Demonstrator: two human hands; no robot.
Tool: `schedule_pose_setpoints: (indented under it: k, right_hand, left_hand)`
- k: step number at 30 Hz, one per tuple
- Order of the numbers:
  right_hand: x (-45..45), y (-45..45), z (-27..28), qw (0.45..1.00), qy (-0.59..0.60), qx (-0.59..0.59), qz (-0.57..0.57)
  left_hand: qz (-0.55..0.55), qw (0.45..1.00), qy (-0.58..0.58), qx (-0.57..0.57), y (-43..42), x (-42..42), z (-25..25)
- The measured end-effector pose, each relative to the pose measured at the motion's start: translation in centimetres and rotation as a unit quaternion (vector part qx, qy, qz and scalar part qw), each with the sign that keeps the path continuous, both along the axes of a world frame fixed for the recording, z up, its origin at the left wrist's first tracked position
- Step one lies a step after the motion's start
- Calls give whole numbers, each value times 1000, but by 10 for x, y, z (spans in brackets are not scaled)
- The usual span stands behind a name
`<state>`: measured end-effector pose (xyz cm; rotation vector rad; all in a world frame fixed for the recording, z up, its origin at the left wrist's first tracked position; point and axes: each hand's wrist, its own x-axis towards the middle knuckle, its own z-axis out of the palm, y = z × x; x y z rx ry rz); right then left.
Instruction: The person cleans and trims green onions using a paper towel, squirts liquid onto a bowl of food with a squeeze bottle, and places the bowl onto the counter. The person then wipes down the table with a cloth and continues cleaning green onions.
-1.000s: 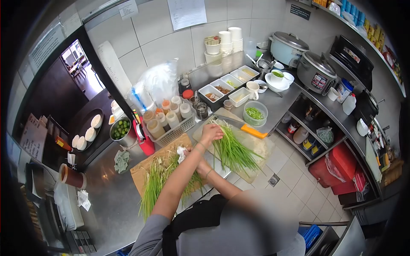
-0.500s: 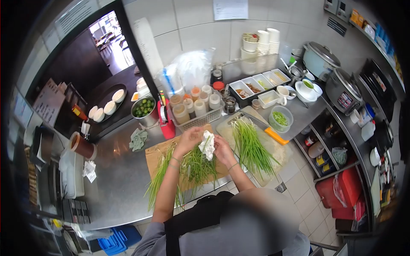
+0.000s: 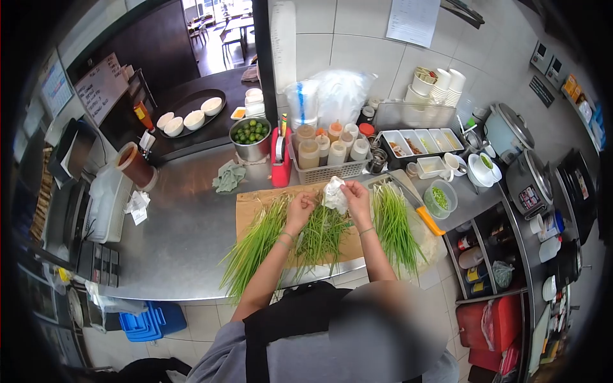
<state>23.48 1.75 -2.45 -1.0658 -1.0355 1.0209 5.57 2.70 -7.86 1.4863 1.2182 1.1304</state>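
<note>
My right hand [image 3: 357, 199] pinches a crumpled white paper tissue [image 3: 334, 196] above the middle bunch of green onions [image 3: 322, 237]. Just left of the tissue, my left hand [image 3: 301, 210] is closed with its fingertips together; whatever may be between them is too small to make out. A larger bunch of green onions [image 3: 258, 231] spreads to the left of my left wrist. Both bunches lie on brown paper or cardboard [image 3: 248, 205]. More green onions [image 3: 394, 226] rest on the cutting board [image 3: 426, 246] to my right.
An orange-handled knife [image 3: 429, 220] lies on the board, beside a tub of chopped green onion [image 3: 439, 199]. Behind stand a basket of squeeze bottles [image 3: 329, 171], a red tape dispenser [image 3: 281, 163], a pot of green citrus [image 3: 251, 150] and a topping tray [image 3: 418, 142]. A cloth [image 3: 229, 177] lies left.
The view has swung left, so the counter appears farther right. My hands have drawn apart; the tissue, earlier between them, is now at my right fingertips.
</note>
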Motion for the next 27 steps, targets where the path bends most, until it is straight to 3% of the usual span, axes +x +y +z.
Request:
schedule_pose_setpoints:
  k: [4,7,9,12,15,18,21,25,27]
  right_hand:
    - [-3,-9,12,988,-142,31,-60]
    - [0,-11,12,873,-434,191,-117]
    - [0,-9,5,926,-341,138,-89]
    - [2,-3,8,963,-242,113,-30]
    - [1,-9,23,973,-207,103,5]
    - [2,-14,36,975,-201,99,-7]
    - [10,-12,21,972,-223,75,15]
    - [24,-8,3,977,-213,24,8]
    - [26,-9,7,988,-155,26,3]
  left_hand:
    - [55,997,24,57,-7,1,4]
    - [78,990,50,104,-19,9,19]
    - [67,988,37,132,-16,13,41]
    - [82,952,37,294,-7,25,68]
    - [7,935,157,317,16,27,57]
    - [-128,986,-54,97,32,28,57]
    - [-170,966,-190,52,32,28,61]
    - [-163,962,-217,21,29,20,54]
    - [-134,966,-216,-52,27,10,40]
